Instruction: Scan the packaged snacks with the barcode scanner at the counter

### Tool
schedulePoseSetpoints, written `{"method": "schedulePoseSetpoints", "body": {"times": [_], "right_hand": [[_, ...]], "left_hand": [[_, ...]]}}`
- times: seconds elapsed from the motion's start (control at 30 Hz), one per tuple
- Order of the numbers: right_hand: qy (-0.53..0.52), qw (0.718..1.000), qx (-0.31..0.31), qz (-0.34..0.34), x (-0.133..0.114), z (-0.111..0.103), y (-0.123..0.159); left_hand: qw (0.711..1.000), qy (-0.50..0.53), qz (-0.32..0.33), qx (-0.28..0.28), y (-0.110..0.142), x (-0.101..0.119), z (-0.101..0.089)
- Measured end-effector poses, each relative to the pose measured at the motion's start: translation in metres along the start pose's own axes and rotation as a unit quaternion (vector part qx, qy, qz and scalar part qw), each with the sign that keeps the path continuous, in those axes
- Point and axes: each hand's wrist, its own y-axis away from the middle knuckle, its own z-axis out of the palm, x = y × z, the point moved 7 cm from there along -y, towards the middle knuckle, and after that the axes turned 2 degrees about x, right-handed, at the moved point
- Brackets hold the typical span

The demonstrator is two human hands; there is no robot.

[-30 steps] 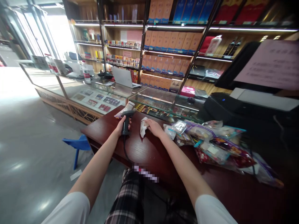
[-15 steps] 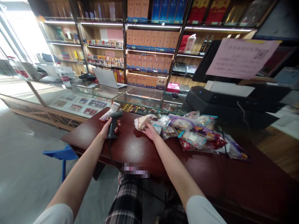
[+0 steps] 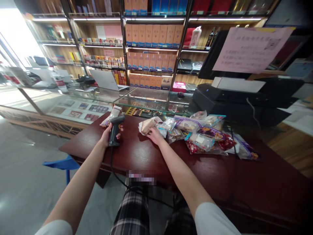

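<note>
The left hand (image 3: 107, 136) grips a corded barcode scanner (image 3: 113, 132) over a dark red desk (image 3: 137, 156); the open right hand (image 3: 155, 136) seems to touch a plastic-wrapped packet (image 3: 148, 125).

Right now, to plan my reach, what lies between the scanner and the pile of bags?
In the head view, your right hand and a wrapped food packet lie between the scanner and the bags.
</note>
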Motion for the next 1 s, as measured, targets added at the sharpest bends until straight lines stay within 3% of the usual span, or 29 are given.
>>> {"method": "schedulePoseSetpoints", "body": {"times": [0.13,0.37,0.57,0.7,0.9,1.0], "right_hand": [[0.019,0.997,-0.036,-0.068,-0.008,0.008,0.008],[-0.037,0.999,0.011,0.007,-0.002,-0.001,-0.001],[-0.069,0.997,-0.039,0.013,-0.006,0.008,0.004],[-0.031,0.999,-0.019,0.003,-0.007,0.003,0.009],[0.012,0.996,-0.086,-0.029,-0.009,0.016,0.017],[0.022,0.995,-0.075,-0.053,-0.013,0.016,0.019]], "left_hand": [[0.999,-0.015,-0.033,-0.009,-0.003,-0.009,-0.001],[0.998,-0.035,-0.051,-0.021,-0.005,-0.013,-0.002],[0.998,-0.038,-0.051,-0.016,-0.003,-0.012,0.000],[0.998,-0.042,-0.051,-0.023,-0.002,-0.013,0.005],[0.994,-0.047,-0.058,-0.077,0.002,-0.014,0.015],[0.992,-0.055,-0.068,-0.087,0.002,-0.015,0.016]]}}
